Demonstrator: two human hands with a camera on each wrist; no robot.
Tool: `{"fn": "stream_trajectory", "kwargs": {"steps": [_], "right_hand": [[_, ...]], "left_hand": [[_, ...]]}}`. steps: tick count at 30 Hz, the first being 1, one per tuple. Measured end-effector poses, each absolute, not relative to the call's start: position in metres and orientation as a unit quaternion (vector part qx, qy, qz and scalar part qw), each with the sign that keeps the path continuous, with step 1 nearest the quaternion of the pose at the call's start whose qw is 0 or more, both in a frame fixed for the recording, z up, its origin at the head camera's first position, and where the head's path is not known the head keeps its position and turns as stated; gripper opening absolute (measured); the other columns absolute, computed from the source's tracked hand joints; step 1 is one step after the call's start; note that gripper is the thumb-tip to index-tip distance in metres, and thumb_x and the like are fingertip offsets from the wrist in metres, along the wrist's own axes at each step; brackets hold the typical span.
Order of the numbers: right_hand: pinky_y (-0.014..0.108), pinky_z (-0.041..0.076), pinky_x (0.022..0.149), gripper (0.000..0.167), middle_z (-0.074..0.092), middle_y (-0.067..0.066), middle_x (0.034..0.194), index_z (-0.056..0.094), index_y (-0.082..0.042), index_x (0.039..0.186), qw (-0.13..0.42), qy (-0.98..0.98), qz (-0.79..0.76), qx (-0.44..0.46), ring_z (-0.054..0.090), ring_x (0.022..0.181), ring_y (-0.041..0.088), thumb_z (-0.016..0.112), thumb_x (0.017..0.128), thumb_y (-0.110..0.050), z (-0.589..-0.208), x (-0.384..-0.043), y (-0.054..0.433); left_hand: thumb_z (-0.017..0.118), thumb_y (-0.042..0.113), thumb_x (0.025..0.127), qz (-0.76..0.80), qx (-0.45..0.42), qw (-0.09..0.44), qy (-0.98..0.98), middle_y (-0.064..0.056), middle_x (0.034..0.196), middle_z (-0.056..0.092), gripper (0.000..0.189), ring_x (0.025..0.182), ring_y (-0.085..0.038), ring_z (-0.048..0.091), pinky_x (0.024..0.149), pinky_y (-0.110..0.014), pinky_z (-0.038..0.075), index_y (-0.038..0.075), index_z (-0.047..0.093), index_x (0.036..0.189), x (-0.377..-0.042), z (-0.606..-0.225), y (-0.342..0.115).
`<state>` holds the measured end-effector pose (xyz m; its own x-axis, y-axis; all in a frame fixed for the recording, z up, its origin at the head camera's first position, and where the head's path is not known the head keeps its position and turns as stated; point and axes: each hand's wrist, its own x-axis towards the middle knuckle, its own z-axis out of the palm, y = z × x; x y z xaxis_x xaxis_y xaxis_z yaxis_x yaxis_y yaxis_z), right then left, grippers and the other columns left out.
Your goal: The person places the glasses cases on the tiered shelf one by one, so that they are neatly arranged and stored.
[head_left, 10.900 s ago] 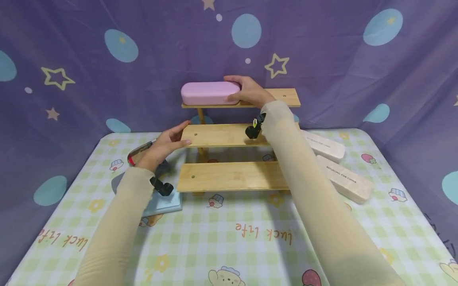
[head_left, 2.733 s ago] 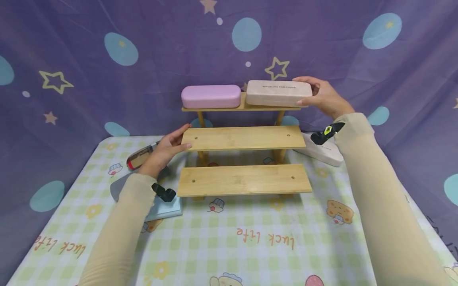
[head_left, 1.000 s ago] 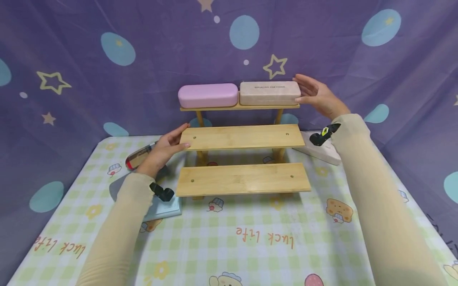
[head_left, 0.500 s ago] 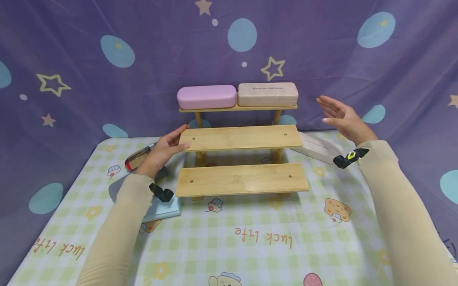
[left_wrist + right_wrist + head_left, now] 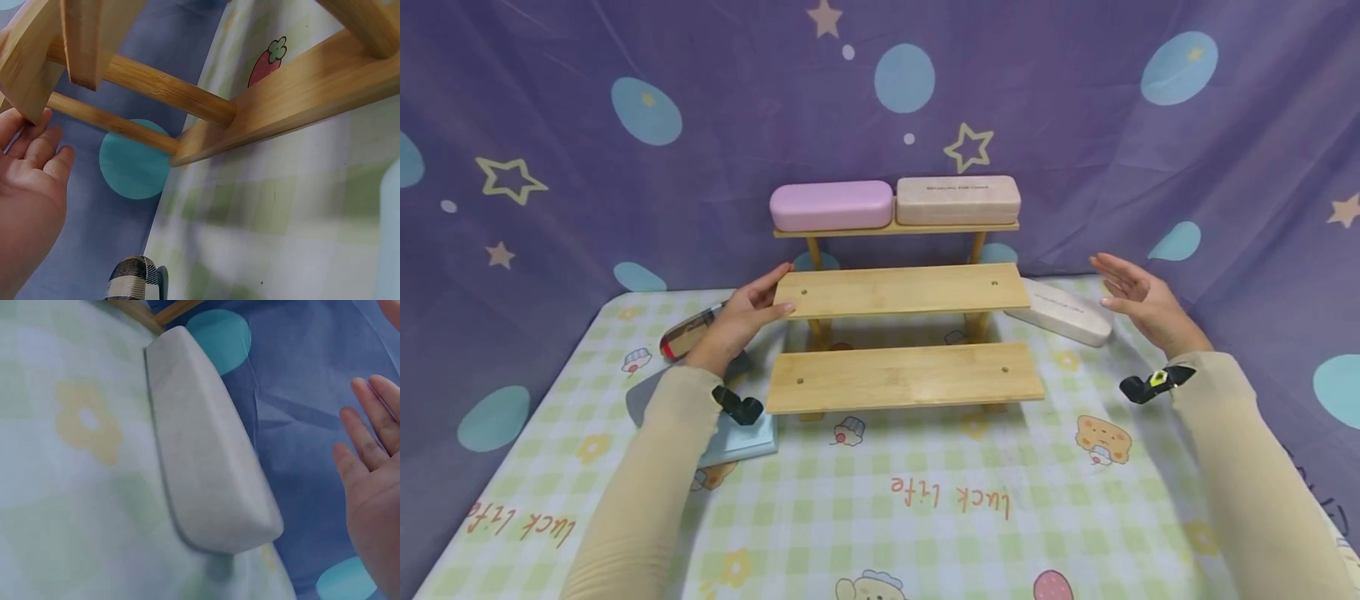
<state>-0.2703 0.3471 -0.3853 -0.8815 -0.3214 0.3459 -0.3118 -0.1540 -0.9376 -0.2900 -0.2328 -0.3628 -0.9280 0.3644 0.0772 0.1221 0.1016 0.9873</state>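
A three-tier wooden shelf point(image 5: 902, 292) stands on the table. My left hand point(image 5: 741, 321) grips the left end of its middle board, thumb at the front edge and fingers at the back; the left wrist view shows the fingertips against the board's end. On the top board a lilac glasses case point(image 5: 831, 206) and a beige glasses case point(image 5: 958, 200) with small lettering sit side by side. A second beige glasses case point(image 5: 1063, 312) lies on the cloth right of the shelf. My right hand point(image 5: 1150, 308) hovers beside it, fingers extended, holding nothing.
Left of the shelf, partly behind my left arm, lie a brown-and-clear case with a red end point(image 5: 685, 337), a grey item point(image 5: 646, 392) and a light blue box point(image 5: 741, 440). A checked cloth point(image 5: 880, 533) covers the table; a purple curtain point(image 5: 722, 167) hangs behind.
The lettered beige case went from the table to the top board and slid left beside the lilac one. My right hand let go and came down right. My left hand stayed on the shelf.
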Motion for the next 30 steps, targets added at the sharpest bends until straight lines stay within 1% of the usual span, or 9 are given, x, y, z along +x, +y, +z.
{"fn": "stream_trajectory", "kwargs": {"steps": [4, 7, 11, 14, 19, 22, 28, 30], "right_hand": [[0.022, 0.018, 0.113, 0.064, 0.045, 0.0, 0.143, 0.026, 0.004, 0.146, -0.001, 0.652, -0.72, -0.237, 0.037, 0.132, 0.006, 0.047, 0.088, 0.018, -0.398, -0.263, 0.351], [0.021, 0.017, 0.113, 0.063, 0.044, -0.001, 0.143, 0.027, 0.002, 0.146, -0.006, 0.663, -0.717, -0.215, 0.036, 0.133, 0.006, 0.048, 0.088, 0.017, -0.406, -0.26, 0.354], [0.023, 0.009, 0.115, 0.065, 0.04, -0.002, 0.146, 0.027, 0.0, 0.147, -0.005, 0.679, -0.715, -0.167, 0.026, 0.139, 0.011, 0.051, 0.088, 0.014, -0.417, -0.258, 0.356], [0.027, 0.004, 0.116, 0.067, 0.033, 0.002, 0.151, 0.023, 0.002, 0.148, -0.001, 0.688, -0.714, -0.129, 0.015, 0.143, 0.015, 0.053, 0.088, 0.012, -0.425, -0.259, 0.357], [0.028, 0.001, 0.116, 0.069, 0.021, 0.006, 0.156, 0.021, 0.0, 0.149, 0.004, 0.688, -0.721, -0.083, 0.007, 0.145, 0.016, 0.056, 0.089, 0.008, -0.436, -0.261, 0.357], [0.026, -0.001, 0.115, 0.071, 0.017, 0.005, 0.157, 0.018, -0.001, 0.15, 0.008, 0.677, -0.732, -0.078, 0.005, 0.145, 0.015, 0.056, 0.09, 0.005, -0.44, -0.263, 0.357], [0.023, -0.009, 0.113, 0.075, 0.01, 0.008, 0.158, 0.01, 0.001, 0.15, 0.023, 0.664, -0.741, -0.097, -0.001, 0.144, 0.012, 0.055, 0.09, 0.007, -0.444, -0.267, 0.356], [0.022, -0.008, 0.113, 0.077, 0.009, 0.009, 0.158, 0.01, 0.0, 0.15, 0.025, 0.671, -0.736, -0.092, -0.001, 0.144, 0.012, 0.056, 0.09, 0.006, -0.444, -0.268, 0.356]], "left_hand": [[0.059, 0.005, 0.092, 0.648, 0.161, 0.094, 0.739, -0.004, 0.157, 0.02, 0.07, 0.141, -0.022, 0.023, 0.098, -0.016, 0.039, 0.012, 0.022, 0.15, -0.29, -0.364, -0.233], [0.061, 0.006, 0.091, 0.648, 0.165, 0.09, 0.738, -0.004, 0.156, 0.02, 0.071, 0.141, -0.022, 0.023, 0.097, -0.015, 0.039, 0.012, 0.023, 0.15, -0.291, -0.365, -0.235], [0.062, 0.006, 0.091, 0.65, 0.168, 0.087, 0.736, -0.004, 0.156, 0.02, 0.071, 0.141, -0.023, 0.024, 0.095, -0.014, 0.04, 0.012, 0.023, 0.15, -0.291, -0.365, -0.235], [0.061, 0.005, 0.091, 0.653, 0.168, 0.089, 0.733, -0.004, 0.156, 0.02, 0.071, 0.141, -0.023, 0.024, 0.096, -0.014, 0.04, 0.012, 0.023, 0.15, -0.291, -0.365, -0.235], [0.06, 0.004, 0.091, 0.652, 0.164, 0.091, 0.734, -0.004, 0.156, 0.02, 0.07, 0.141, -0.022, 0.024, 0.097, -0.016, 0.039, 0.013, 0.023, 0.15, -0.289, -0.365, -0.234], [0.06, 0.004, 0.092, 0.648, 0.16, 0.09, 0.74, -0.003, 0.156, 0.02, 0.07, 0.141, -0.022, 0.025, 0.098, -0.017, 0.039, 0.013, 0.023, 0.15, -0.289, -0.364, -0.233], [0.059, 0.004, 0.092, 0.646, 0.157, 0.088, 0.742, -0.003, 0.156, 0.021, 0.07, 0.141, -0.021, 0.025, 0.1, -0.018, 0.038, 0.012, 0.022, 0.15, -0.291, -0.364, -0.233], [0.059, 0.004, 0.092, 0.645, 0.158, 0.088, 0.742, -0.003, 0.156, 0.021, 0.07, 0.141, -0.021, 0.024, 0.1, -0.018, 0.038, 0.011, 0.022, 0.151, -0.291, -0.365, -0.233]]}}
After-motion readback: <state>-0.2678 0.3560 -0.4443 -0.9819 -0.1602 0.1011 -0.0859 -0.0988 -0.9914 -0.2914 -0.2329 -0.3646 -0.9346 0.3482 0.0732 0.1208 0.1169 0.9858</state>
